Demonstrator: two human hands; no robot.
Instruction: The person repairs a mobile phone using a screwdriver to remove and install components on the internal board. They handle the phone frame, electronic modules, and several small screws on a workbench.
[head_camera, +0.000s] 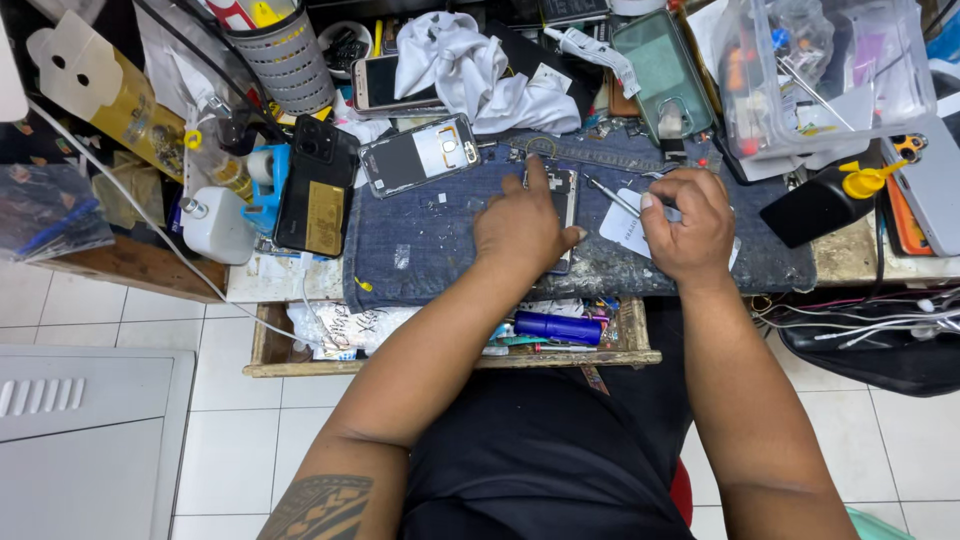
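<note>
2 hands: left hand (520, 228) pins 1 opened phone (563, 205), right hand (688, 222) grips 1 tool (612, 197).

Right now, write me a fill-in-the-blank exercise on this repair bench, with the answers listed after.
1. The left hand presses down on an opened ____ lying on the blue denim mat.
2. The right hand grips a thin metal ____.
3. The crumpled cloth at the back of the bench is ____ in colour.
4. The black squeeze bottle has a ____ nozzle cap.

Missing words: phone; tool; white; yellow
</note>
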